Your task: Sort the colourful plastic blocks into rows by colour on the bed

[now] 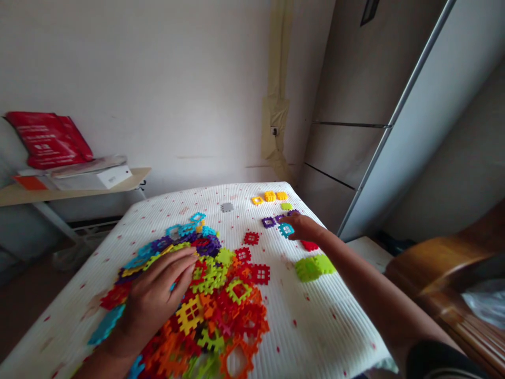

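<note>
My right hand (pixel 303 228) reaches over the far right of the table, its fingers closed on a blue window-patterned plastic building tile (pixel 286 230). Just beyond are purple tiles (pixel 269 222), partly covered by the fingers. Over the left side of a large heap of mixed plastic tiles (pixel 213 273) is my left hand (pixel 158 289). Its fingers are bent and pressed together with the thumb near them; whatever they hold is hidden. A yellow window tile (pixel 190 314) and a green frame tile (pixel 239 291) lie on the heap.
Yellow tiles (pixel 270 196) and a grey tile (pixel 227 207) lie at the table's far end. Stacked green tiles (pixel 313 267) and a red tile (pixel 309 245) sit under the right forearm. A wooden chair (pixel 430 263) and a refrigerator (pixel 355 105) stand to the right.
</note>
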Demonstrator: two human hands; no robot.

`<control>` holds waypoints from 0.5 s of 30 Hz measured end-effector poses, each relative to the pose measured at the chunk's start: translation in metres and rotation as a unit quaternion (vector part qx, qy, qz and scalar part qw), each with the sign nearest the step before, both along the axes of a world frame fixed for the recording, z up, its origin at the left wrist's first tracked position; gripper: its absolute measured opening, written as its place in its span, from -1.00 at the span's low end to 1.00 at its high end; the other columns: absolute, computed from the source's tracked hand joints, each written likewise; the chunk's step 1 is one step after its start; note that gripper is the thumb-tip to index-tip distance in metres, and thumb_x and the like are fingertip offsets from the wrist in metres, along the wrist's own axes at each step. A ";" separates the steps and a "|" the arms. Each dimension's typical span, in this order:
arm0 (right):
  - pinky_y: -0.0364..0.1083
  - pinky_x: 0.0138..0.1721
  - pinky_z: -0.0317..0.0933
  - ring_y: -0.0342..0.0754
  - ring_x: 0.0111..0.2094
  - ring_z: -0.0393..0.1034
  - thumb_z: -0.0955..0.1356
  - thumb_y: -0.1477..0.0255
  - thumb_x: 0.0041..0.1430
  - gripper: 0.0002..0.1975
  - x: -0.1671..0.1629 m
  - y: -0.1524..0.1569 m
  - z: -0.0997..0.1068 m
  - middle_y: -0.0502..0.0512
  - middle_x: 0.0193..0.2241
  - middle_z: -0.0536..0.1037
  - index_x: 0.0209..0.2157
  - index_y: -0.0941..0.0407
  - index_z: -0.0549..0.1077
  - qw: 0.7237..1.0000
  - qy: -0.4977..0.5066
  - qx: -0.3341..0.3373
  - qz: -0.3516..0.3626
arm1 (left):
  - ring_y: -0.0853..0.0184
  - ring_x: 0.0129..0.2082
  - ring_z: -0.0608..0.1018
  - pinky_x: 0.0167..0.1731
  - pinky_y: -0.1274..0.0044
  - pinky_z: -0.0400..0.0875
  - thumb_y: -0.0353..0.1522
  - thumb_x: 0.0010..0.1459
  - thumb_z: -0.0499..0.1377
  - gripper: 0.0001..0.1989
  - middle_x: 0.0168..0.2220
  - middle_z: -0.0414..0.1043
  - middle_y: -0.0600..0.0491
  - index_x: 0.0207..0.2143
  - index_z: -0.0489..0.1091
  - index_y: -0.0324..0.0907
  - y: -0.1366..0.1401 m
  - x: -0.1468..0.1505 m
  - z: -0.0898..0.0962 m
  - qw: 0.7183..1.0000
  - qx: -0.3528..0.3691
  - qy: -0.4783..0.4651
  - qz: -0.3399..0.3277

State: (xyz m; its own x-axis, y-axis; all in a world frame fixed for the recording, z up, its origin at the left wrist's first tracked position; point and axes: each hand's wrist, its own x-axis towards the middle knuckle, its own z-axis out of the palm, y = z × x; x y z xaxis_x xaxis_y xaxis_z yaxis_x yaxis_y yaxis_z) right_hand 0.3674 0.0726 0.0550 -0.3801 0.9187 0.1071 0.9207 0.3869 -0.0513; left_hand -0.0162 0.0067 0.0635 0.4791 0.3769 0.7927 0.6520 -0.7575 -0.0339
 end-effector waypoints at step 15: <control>-0.07 -0.19 0.20 0.06 -0.17 0.35 0.44 0.38 -0.13 -0.40 0.017 0.025 -0.027 0.20 -0.14 0.43 0.04 0.04 0.35 0.991 -0.076 -0.088 -0.059 | 0.35 -0.21 0.52 -0.06 0.53 0.34 -0.48 0.07 0.13 -0.81 -0.21 0.49 0.02 -0.23 0.39 -0.17 -0.007 -0.014 -0.009 0.999 0.004 -0.005 0.032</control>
State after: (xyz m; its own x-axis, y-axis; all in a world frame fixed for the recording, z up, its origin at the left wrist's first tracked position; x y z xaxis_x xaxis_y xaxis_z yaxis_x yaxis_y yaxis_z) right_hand 0.3845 0.0976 0.0285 -0.2683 0.9571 -0.1094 0.9612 0.2735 0.0351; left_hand -0.0305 -0.0006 0.0544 0.4456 0.4006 0.8006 0.6994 -0.7140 -0.0320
